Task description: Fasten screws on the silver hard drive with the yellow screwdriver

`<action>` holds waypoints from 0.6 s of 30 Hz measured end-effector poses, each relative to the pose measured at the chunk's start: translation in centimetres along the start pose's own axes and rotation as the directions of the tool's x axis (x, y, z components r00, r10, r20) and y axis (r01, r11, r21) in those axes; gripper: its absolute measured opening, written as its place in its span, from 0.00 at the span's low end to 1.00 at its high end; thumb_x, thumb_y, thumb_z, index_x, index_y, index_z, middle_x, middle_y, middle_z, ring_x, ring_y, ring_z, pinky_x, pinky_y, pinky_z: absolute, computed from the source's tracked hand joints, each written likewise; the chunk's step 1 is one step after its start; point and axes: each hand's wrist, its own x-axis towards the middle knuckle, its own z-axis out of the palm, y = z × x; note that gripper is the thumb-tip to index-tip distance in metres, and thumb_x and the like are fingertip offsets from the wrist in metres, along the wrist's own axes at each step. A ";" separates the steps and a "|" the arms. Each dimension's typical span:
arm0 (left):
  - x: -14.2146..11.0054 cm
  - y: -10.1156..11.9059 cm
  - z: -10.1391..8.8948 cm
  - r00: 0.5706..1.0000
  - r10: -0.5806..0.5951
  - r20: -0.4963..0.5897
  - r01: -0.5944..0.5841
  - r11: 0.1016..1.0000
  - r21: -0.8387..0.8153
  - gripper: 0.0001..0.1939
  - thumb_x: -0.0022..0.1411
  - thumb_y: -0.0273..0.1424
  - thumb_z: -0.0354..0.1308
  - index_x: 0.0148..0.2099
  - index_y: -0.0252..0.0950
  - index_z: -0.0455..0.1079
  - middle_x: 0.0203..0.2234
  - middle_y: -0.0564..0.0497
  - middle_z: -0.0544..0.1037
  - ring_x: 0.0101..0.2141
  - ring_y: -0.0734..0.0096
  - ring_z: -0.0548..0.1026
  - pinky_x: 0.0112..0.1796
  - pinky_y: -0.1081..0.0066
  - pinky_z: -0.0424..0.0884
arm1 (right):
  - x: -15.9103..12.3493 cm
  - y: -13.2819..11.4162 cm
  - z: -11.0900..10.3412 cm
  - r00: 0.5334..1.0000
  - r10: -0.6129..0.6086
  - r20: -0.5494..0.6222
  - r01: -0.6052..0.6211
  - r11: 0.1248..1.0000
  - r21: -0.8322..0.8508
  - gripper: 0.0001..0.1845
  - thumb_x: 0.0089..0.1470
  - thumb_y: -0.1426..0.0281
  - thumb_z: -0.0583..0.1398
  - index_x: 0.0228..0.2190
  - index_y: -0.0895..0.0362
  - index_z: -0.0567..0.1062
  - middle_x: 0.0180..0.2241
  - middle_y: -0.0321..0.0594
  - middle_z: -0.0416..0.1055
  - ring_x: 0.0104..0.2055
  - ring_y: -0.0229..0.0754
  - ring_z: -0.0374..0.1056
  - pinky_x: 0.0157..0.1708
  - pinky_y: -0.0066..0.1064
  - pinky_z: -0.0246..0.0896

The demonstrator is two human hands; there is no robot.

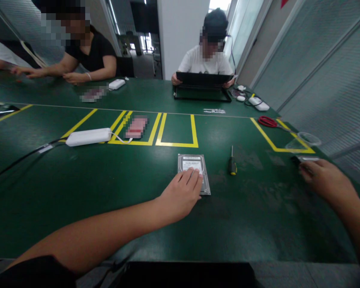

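Silvery rectangular hard drive under left hand, grip unclear; dark flat piece in right hand

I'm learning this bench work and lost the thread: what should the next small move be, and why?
Perhaps the right hand should draw the partly hidden dark object toward the hard disk drive: its fingers are already on that object, near the right edge of the green table, while the left hand rests on the drive.

Silver hard drive — green table.
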 end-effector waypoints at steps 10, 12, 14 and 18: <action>-0.3 -0.3 -0.1 1.000 -0.006 -0.025 0.003 0.995 -0.103 0.31 0.70 0.39 0.54 0.68 0.24 0.59 0.64 0.32 0.66 0.64 0.42 0.63 0.58 0.50 0.64 | 0.3 -13.5 -10.3 0.980 -0.070 -0.188 0.187 0.658 0.730 0.12 0.58 0.63 0.59 0.37 0.59 0.77 0.36 0.45 0.73 0.36 0.41 0.67 0.38 0.32 0.59; -0.4 -0.4 -0.3 0.998 -0.006 -0.067 -0.004 0.988 -0.152 0.31 0.71 0.41 0.53 0.67 0.25 0.59 0.64 0.33 0.67 0.63 0.43 0.64 0.59 0.49 0.64 | -0.2 -16.5 -11.6 0.967 -0.121 -0.223 0.253 0.508 0.823 0.16 0.58 0.58 0.60 0.36 0.59 0.77 0.32 0.42 0.72 0.33 0.39 0.66 0.35 0.31 0.59; -0.4 -0.6 -0.5 0.990 -0.010 -0.141 -0.021 0.975 -0.221 0.30 0.71 0.42 0.53 0.66 0.26 0.61 0.61 0.34 0.70 0.61 0.46 0.67 0.59 0.48 0.63 | -0.8 -19.4 -12.8 0.954 -0.220 -0.203 0.274 0.372 0.887 0.17 0.60 0.57 0.60 0.36 0.59 0.76 0.32 0.40 0.71 0.33 0.38 0.66 0.36 0.30 0.60; -0.3 -1.2 -0.8 0.932 -0.091 -0.351 -0.048 0.929 -0.368 0.23 0.71 0.37 0.53 0.63 0.30 0.63 0.52 0.38 0.77 0.51 0.54 0.74 0.52 0.53 0.69 | -1.9 -24.0 -14.7 0.919 -0.354 -0.177 0.234 0.127 0.964 0.15 0.60 0.59 0.61 0.36 0.60 0.76 0.31 0.39 0.70 0.31 0.36 0.64 0.33 0.28 0.59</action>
